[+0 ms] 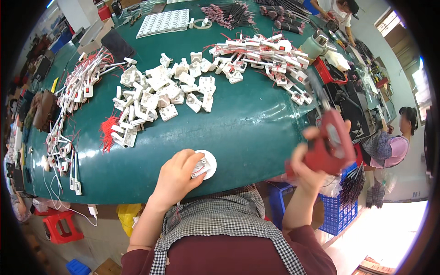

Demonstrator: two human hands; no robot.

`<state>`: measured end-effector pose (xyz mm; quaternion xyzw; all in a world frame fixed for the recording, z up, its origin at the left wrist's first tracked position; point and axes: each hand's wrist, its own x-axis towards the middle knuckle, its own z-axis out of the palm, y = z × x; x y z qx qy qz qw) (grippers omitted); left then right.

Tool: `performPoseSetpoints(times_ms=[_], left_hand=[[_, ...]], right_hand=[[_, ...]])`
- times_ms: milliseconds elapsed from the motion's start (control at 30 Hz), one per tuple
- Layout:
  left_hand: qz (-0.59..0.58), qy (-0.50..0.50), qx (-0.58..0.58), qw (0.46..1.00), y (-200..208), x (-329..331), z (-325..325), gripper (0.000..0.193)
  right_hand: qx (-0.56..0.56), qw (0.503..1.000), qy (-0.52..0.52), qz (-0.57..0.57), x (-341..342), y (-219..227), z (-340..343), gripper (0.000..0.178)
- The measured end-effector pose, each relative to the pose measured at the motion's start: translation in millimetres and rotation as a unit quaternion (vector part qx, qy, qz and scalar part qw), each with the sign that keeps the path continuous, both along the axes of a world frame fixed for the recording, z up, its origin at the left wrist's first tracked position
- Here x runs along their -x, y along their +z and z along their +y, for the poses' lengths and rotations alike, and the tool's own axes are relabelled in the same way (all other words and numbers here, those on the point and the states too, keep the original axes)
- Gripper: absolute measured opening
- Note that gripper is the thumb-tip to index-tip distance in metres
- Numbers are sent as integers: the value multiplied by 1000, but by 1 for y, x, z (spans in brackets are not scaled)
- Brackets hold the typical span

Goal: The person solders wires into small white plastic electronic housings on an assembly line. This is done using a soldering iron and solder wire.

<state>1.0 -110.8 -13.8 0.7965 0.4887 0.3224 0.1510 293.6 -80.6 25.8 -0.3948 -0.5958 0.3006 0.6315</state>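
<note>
My left hand (178,176) is closed on a small white plastic housing (200,167) with a bit of red wire in it. Under the housing is a round white disc (211,161) on the green table, near its front edge. In my right hand (306,170) is a red power screwdriver (331,142), raised over the right end of the table and smeared by motion. Its shaft points away from me, toward the far side. A loose pile of white plastic housings (160,82) lies beyond my left hand, with a bunch of short red wires (108,132) beside it.
Wired white switch assemblies (266,52) are heaped at the far right, more (85,87) along the left. A white grid tray (163,23) and dark cable bundles (229,14) lie at the back. A blue crate (338,215) stands below right. Two people (387,146) (337,13) work nearby.
</note>
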Motion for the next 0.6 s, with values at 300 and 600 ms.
performPoseSetpoints(times_ms=[300, 600], left_hand=[[-2, 30, -108, 994, 4, 20, -12, 46], [-295, 400, -1, 868, -31, 151, -143, 48]], right_hand=[[-102, 848, -139, -501, 74, -64, 199, 95], [-85, 891, -77, -439, 111, -83, 231, 92]])
